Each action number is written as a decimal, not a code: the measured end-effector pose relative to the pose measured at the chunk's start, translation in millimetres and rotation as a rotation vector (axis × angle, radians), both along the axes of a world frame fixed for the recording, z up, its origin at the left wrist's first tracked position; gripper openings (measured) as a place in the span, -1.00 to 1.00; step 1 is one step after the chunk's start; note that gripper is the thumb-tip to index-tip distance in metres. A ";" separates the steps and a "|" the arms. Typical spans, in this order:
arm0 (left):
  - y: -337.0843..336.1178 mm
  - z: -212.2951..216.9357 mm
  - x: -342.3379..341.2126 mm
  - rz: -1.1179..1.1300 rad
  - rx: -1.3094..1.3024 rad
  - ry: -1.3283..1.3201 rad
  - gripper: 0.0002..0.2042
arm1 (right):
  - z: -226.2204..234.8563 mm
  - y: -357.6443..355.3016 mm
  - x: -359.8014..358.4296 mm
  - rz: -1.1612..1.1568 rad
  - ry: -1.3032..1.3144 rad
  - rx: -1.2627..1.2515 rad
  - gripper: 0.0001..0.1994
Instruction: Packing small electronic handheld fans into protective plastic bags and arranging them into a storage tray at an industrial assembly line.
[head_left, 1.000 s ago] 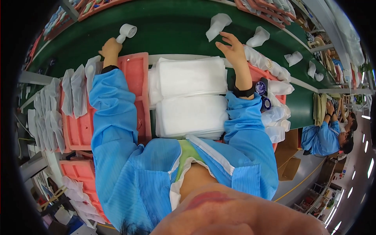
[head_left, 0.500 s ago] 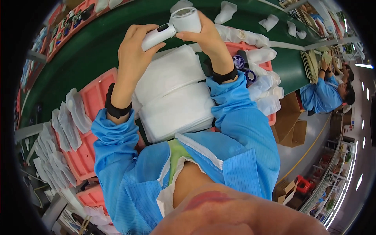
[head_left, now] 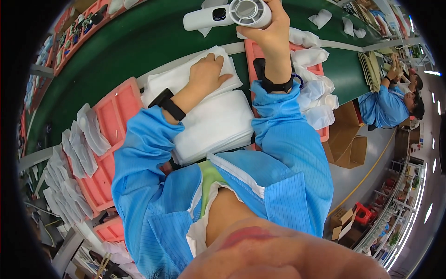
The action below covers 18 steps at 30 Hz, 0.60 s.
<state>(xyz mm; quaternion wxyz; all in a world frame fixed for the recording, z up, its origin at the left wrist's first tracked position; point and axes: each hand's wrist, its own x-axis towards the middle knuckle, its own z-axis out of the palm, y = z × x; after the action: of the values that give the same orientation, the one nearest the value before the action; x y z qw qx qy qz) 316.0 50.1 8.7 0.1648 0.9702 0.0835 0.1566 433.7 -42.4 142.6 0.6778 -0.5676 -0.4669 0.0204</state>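
Up at the top of the view, my right hand [head_left: 275, 37] is closed round the round grilled head of a white handheld fan [head_left: 200, 19]. The fan's handle, with a small dark oval panel, points left. My left hand [head_left: 204, 76] lies on the far part of a stack of thin white sheets or sleeves [head_left: 213, 123], its thumb apart from the fingers. Whether the fingertips pinch a sheet cannot be made out. The stack sits in front of my chest in two overlapping piles.
Pink trays stand on both sides; the left tray [head_left: 111, 116] and the right tray [head_left: 253, 53] have white-wrapped items on or beside them. A green conveyor belt [head_left: 107, 65] runs beyond. Cardboard boxes [head_left: 346, 139] stand on the floor at right, near a co-worker in blue [head_left: 383, 107].
My left hand has let go of the fan handle and come down onto the white stack. My right hand has moved up and right with the fan, turning its round grille into view.
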 end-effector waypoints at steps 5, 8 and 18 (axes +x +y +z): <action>3.0 -10.6 -1.5 0.027 0.031 -0.060 -0.76 | 0.6 -5.9 6.1 -0.028 -0.120 -0.082 -0.46; 5.1 -9.1 -5.9 0.069 -0.025 -0.043 -0.79 | 2.0 -9.5 7.8 -0.020 -0.095 -0.093 -0.45; 12.6 -15.5 -6.3 0.087 -0.034 -0.117 -0.81 | 6.9 -13.5 10.0 0.015 -0.064 -0.147 -0.46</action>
<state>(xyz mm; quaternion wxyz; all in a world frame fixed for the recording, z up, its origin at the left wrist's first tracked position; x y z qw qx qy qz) 309.7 62.7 -6.7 0.1787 0.9520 0.1185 0.2186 443.6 -56.0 149.5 0.6188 -0.6126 -0.4900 0.0416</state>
